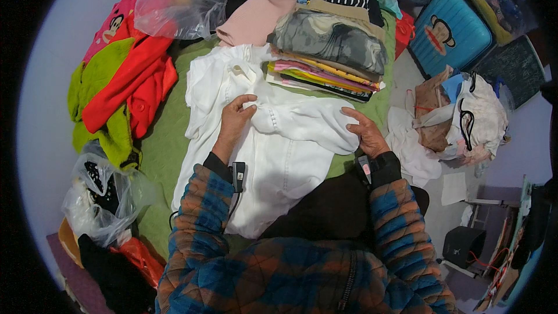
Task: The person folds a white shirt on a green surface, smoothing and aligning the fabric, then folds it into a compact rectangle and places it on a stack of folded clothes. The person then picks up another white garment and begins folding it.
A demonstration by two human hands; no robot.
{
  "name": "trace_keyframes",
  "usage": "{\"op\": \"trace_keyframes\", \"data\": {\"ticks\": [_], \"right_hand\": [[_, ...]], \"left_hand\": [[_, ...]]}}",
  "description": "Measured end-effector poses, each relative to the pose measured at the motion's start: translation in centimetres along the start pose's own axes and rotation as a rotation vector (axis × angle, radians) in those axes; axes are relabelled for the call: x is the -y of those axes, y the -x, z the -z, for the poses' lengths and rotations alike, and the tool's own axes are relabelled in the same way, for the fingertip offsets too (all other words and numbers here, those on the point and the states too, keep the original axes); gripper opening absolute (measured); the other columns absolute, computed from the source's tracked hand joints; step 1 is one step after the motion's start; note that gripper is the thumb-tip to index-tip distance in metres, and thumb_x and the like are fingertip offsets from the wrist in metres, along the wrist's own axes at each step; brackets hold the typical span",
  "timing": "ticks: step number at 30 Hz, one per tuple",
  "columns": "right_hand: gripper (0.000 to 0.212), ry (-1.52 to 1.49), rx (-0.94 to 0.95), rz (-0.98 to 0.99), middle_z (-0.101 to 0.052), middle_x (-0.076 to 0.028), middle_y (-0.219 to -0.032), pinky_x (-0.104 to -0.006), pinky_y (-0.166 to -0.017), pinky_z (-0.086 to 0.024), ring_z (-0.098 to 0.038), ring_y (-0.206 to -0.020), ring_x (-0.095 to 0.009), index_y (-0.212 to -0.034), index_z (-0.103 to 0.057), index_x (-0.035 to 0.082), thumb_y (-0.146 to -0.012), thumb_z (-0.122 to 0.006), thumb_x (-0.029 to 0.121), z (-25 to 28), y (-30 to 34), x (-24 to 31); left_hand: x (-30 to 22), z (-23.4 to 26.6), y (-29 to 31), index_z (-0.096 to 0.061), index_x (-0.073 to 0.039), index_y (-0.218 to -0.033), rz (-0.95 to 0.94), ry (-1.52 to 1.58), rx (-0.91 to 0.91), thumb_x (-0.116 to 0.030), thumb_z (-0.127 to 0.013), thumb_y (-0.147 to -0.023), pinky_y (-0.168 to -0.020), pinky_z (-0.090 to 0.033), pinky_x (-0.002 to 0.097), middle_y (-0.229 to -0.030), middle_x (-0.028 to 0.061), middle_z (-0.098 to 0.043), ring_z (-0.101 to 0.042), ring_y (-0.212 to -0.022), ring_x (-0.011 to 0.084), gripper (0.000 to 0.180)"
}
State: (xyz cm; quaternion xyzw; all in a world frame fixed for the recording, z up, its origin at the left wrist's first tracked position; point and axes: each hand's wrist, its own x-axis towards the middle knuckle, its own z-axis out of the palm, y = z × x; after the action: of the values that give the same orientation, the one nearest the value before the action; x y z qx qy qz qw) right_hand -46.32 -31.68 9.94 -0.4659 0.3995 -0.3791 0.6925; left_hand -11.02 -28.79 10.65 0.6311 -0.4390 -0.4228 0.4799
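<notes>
A white blouse (273,157) with a row of small buttons lies spread over the green bedcover and partly over my lap. With my left hand (235,119) I pinch its fabric near the buttoned part. My right hand (367,131) grips the right end of a raised white section, which looks like a sleeve, thumb and fingers closing on its edge. Beyond my hands stands a stack of folded clothes (331,38), with grey patterned and striped black pieces on top. A pale pink knit garment (258,14) lies left of the stack.
Red clothing (139,96) and a lime green garment (104,81) are heaped at the left. Clear plastic bags (180,6) lie at the far left. To the right are a blue suitcase (450,32), a bundle of white cloth (479,119) and a black box (464,247).
</notes>
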Motion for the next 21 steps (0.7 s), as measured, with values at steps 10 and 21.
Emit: {"op": "trace_keyframes", "data": {"ticks": [10,21], "right_hand": [[0.029,-0.068,-0.13,-0.097,-0.059,-0.005,-0.107,-0.0243,-0.089,-0.037,-0.05,-0.098,-0.015,-0.109,-0.063,0.003,-0.082,-0.066,0.013,0.8,-0.8,-1.2],[0.032,-0.107,-0.18,-0.016,-0.056,-0.004,-0.111,-0.0245,-0.087,-0.04,-0.051,-0.096,-0.012,-0.112,-0.06,0.001,-0.081,-0.061,0.002,0.6,-0.5,-0.5]], "left_hand": [[0.2,1.1,2.3,-0.063,-0.005,-0.104,-0.027,0.049,0.103,0.001,-0.064,-0.076,-0.057,-0.031,0.0153,-0.077,-0.0087,-0.047,-0.034,-0.063,0.0025,0.028],[2.0,2.2,1.3,-0.065,-0.008,-0.102,-0.043,-0.173,0.06,0.001,-0.066,-0.073,-0.054,-0.03,0.017,-0.069,-0.0092,-0.041,-0.03,-0.06,0.0035,0.031]]}}
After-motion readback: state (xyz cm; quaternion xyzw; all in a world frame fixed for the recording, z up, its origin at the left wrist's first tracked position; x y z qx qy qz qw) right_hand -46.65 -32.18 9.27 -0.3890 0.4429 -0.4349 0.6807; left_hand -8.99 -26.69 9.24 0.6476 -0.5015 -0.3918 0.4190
